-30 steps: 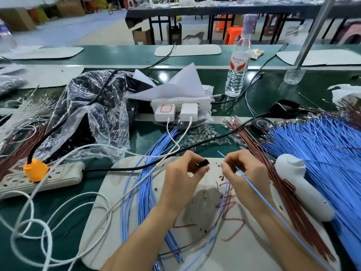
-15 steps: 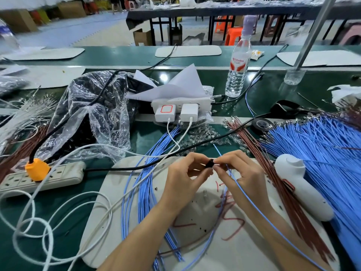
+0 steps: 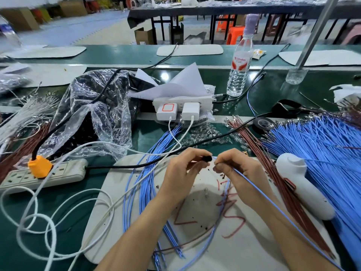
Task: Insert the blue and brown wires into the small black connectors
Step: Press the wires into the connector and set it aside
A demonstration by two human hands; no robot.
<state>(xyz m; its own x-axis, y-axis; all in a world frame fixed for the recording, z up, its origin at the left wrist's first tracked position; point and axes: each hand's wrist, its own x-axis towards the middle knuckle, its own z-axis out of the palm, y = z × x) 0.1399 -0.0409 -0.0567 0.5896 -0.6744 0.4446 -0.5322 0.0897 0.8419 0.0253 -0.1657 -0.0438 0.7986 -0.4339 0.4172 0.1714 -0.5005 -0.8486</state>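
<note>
My left hand point(image 3: 182, 173) pinches a small black connector point(image 3: 207, 158) between thumb and fingertips above the white work mat point(image 3: 125, 222). Just to its right, my right hand point(image 3: 237, 170) pinches a single blue wire point(image 3: 273, 208) near its tip; the tip reaches the connector's right side. That wire trails down to the lower right past my forearm. A large pile of blue wires point(image 3: 320, 153) lies at the right. Brown wires point(image 3: 269, 167) fan out beside it. More blue wires point(image 3: 148, 188) lie on the mat under my left forearm.
A white hand tool point(image 3: 300, 184) lies on the right of the mat. A white power strip point(image 3: 45, 175) with an orange plug sits at left, with white cables looped in front. A clear plastic bag point(image 3: 93, 114), chargers point(image 3: 179, 109) and a water bottle point(image 3: 241, 65) stand behind.
My hands were apart a second ago. They came together at the connector, and the blue wire's tip now meets it. My right hand has slipped slightly back along the wire.
</note>
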